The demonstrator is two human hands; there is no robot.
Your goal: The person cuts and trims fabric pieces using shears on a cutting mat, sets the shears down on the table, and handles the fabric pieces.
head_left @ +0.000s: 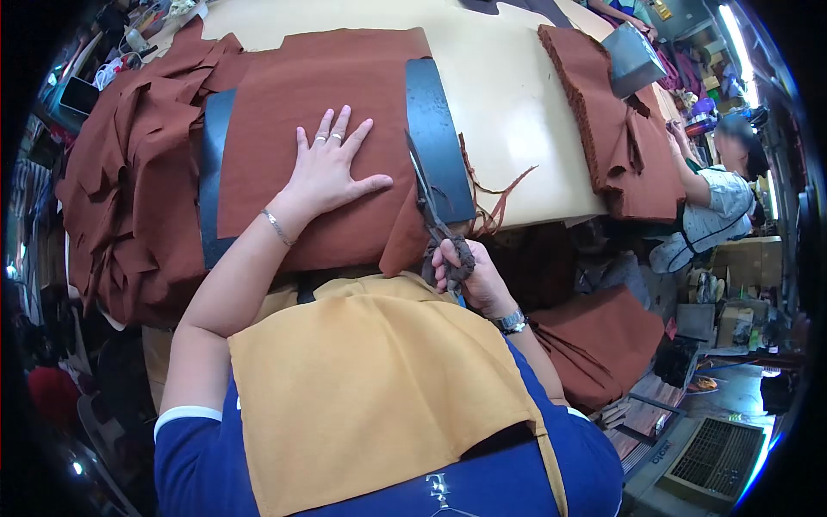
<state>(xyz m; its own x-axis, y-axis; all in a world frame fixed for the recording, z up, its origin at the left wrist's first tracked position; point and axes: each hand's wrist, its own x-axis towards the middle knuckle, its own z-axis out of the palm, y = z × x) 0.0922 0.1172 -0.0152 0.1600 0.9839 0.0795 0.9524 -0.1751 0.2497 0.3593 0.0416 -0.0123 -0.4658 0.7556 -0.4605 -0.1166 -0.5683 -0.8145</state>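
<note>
My left hand (pixel 332 159) lies flat with fingers spread on a reddish-brown fabric piece (pixel 327 77). Under that fabric is a dark blue-grey board (pixel 439 129), its two side strips showing left and right. My right hand (pixel 469 274) grips the wrapped handles of large scissors (pixel 425 194). Their blades point away from me along the fabric's right edge, over the board. A flap of the fabric (pixel 403 228) hangs down beside the blades. Thin brown offcut strips (pixel 495 198) lie just right of the board.
Crumpled brown fabric (pixel 129 172) is heaped at the left. On the cream table (pixel 508 95), a stack of brown cloth (pixel 594 112) lies at the right under a grey metal block (pixel 633 60). A co-worker (pixel 719 194) sits beyond. More brown fabric (pixel 603 345) hangs low at right.
</note>
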